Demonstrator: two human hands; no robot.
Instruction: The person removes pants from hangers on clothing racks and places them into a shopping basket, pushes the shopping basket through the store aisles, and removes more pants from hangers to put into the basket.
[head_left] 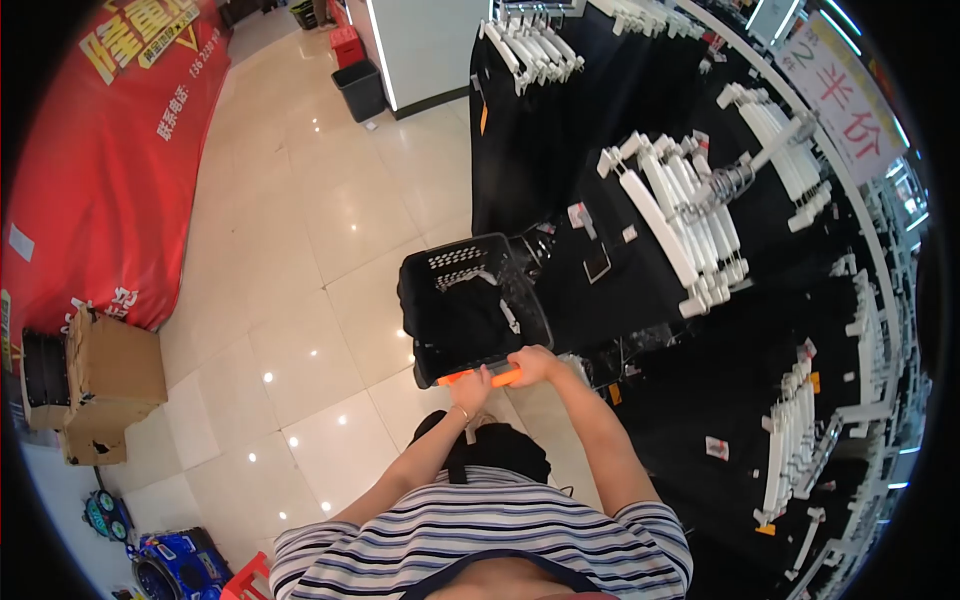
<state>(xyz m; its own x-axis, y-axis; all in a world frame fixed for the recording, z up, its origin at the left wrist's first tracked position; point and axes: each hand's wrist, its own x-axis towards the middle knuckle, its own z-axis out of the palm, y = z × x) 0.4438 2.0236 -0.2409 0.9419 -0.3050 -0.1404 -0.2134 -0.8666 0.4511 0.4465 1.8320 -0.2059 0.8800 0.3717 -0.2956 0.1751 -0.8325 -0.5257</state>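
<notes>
A black plastic shopping basket (pixel 458 250) with perforated sides is in front of my body. My left hand (pixel 468 390) is closed around its orange handle (pixel 507 378). A little to the right, my right hand (pixel 534 364) is wrapped round the same handle. Black cloth (pixel 455 318) lies inside the basket, with some white pieces that look like parts of hangers. Right of the basket, black clothing covers a low surface, where a phone-like dark rectangle (pixel 597 264) and a small tag (pixel 579 215) lie.
White hangers (pixel 680 220) with black garments fill racks on the right; a curved rail (pixel 840 170) runs past them. A dark bin (pixel 359 92) stands by a white pillar (pixel 425 55). Cardboard boxes (pixel 118 365) and a red banner (pixel 120 180) line the left of the tiled floor (pixel 290 250).
</notes>
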